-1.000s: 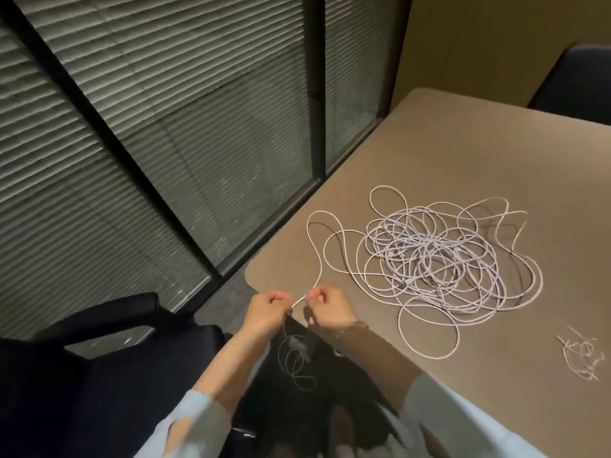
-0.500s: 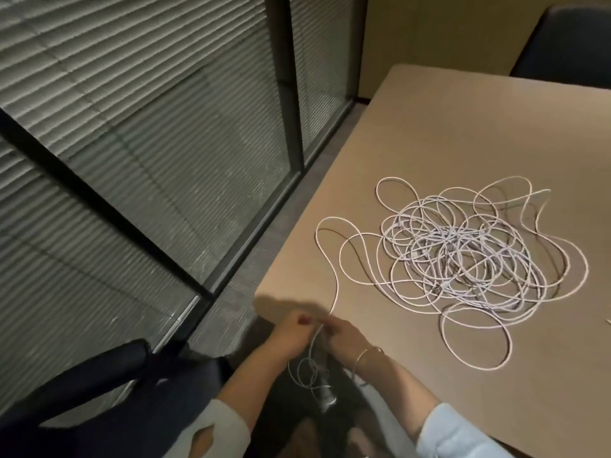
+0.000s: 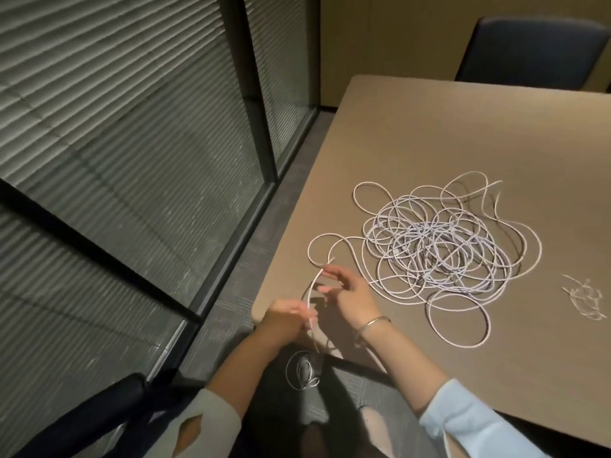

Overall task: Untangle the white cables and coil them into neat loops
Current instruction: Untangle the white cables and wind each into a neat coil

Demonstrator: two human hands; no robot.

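Pinching one white cable strand [image 3: 312,285] between them, the left hand [image 3: 287,320] grips low while the right hand [image 3: 350,292], fingers loosely spread, touches it higher, the tangled cable pile [image 3: 439,249] lying toward two o'clock on the surface [image 3: 463,133].

Pale blue sleeves [image 3: 476,424] pushed up both forearms. Left sleeve [image 3: 211,421] has a slit. Thin metal bracelet [image 3: 373,323] on right wrist.

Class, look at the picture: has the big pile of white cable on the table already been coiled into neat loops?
No, the white cable pile lies tangled.
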